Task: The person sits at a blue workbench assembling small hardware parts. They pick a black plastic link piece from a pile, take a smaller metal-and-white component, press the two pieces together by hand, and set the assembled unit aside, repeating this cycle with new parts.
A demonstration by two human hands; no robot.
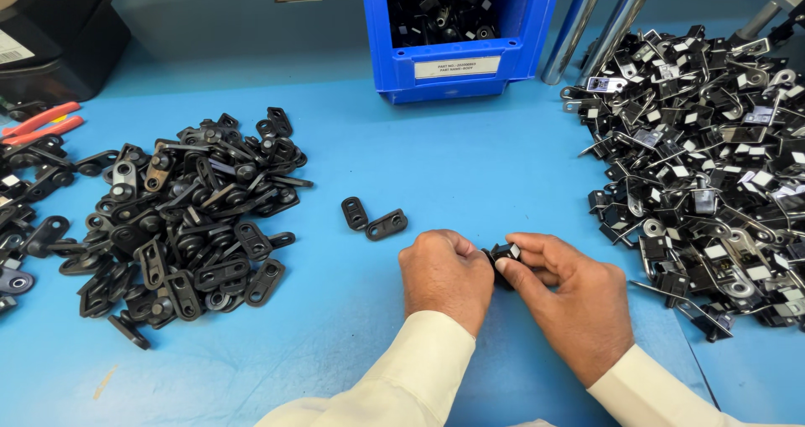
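My left hand [446,276] and my right hand [570,297] meet low on the blue table, both closed around one small black part [504,256] with a white patch on it. The part sits between the fingertips of both hands and is mostly hidden by them. Two loose black oval link plates [373,219] lie flat on the table just left of my left hand, not touching it.
A heap of black link plates [180,217] covers the left. A bigger heap of black and metal assembled parts [713,158] fills the right. A blue bin [457,33] of black parts stands at the back, metal rods [599,24] beside it. Red-handled pliers [42,125] lie far left.
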